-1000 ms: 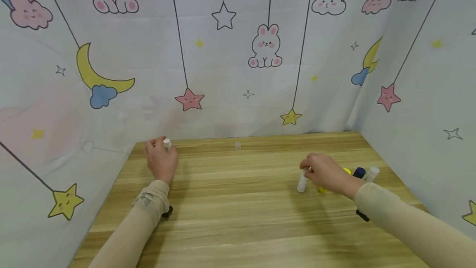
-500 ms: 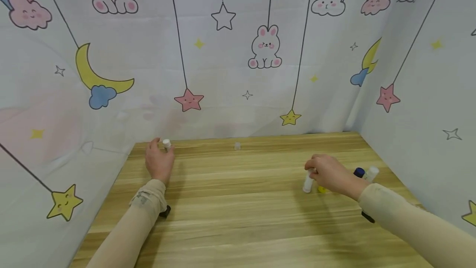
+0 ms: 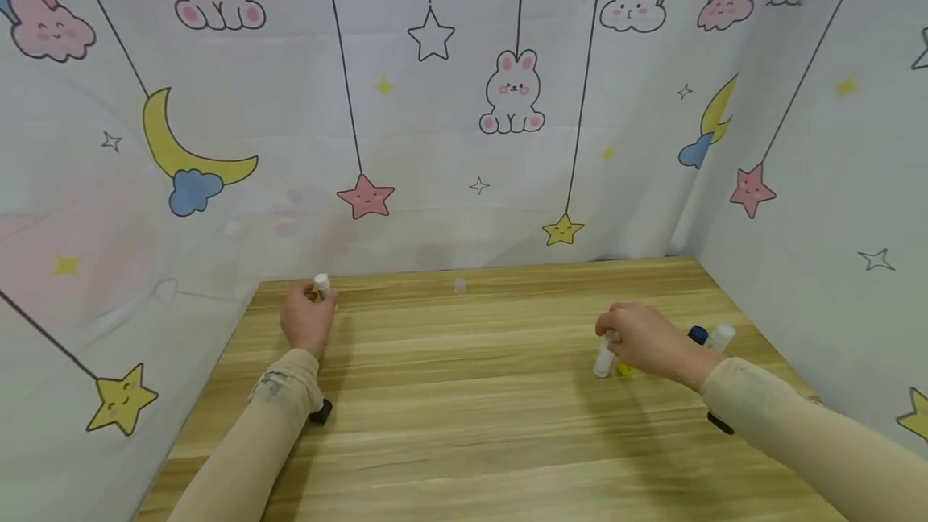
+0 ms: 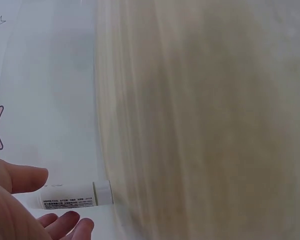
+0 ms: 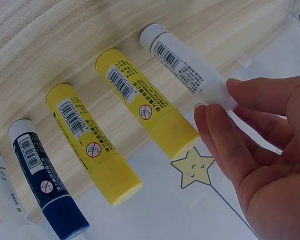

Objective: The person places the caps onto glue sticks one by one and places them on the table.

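At the far left of the table, a white glue stick (image 3: 322, 283) stands upright by my left hand (image 3: 308, 319). In the left wrist view the thumb and loosely bent fingers (image 4: 69, 226) lie on either side of this glue stick (image 4: 70, 196), with a slight gap showing. On the right, my right hand (image 3: 645, 338) pinches the top of another white glue stick (image 3: 603, 357) between thumb and fingers. Beside it in the right wrist view stand two yellow glue sticks (image 5: 145, 102) in a row, then a navy one (image 5: 47, 182) and a further white one (image 5: 9, 192).
The wood-grain table (image 3: 464, 409) meets a white cartoon-printed curtain (image 3: 435, 135) at the back and sides. A small clear piece (image 3: 460, 286) lies near the back edge. A black object (image 3: 321, 412) shows at the left wrist.
The right hand has shifted slightly right with its white glue stick, toward the row. The left fingers have drawn back and bent more, while the left glue stick stays in place.
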The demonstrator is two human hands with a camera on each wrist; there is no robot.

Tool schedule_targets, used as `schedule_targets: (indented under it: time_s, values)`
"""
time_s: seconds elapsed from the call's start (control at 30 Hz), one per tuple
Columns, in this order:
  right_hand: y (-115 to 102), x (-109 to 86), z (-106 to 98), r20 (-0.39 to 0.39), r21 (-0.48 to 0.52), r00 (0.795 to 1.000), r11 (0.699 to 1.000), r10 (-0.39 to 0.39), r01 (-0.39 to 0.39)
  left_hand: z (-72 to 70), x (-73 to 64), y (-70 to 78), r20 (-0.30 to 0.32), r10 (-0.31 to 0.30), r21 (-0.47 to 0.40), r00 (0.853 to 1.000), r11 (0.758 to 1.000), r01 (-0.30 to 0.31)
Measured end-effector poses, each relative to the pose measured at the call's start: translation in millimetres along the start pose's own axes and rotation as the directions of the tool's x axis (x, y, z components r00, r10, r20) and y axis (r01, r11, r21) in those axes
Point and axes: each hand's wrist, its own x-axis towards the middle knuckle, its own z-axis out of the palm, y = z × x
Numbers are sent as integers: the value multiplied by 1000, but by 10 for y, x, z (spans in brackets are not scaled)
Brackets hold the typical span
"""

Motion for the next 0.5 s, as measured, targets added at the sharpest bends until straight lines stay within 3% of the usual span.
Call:
schedule_targets:
  time_s: [0.17,0.5]
  values:
    - [-2,-10,-13,-2,-17,1000,1000,-9,9,26,20,-10,-3,8,1,1000,1000,-8]
    - [-2,-17,-8,8,-15,1000,1000,7,-7,1,74,-9,55,-43,28,998,999,41]
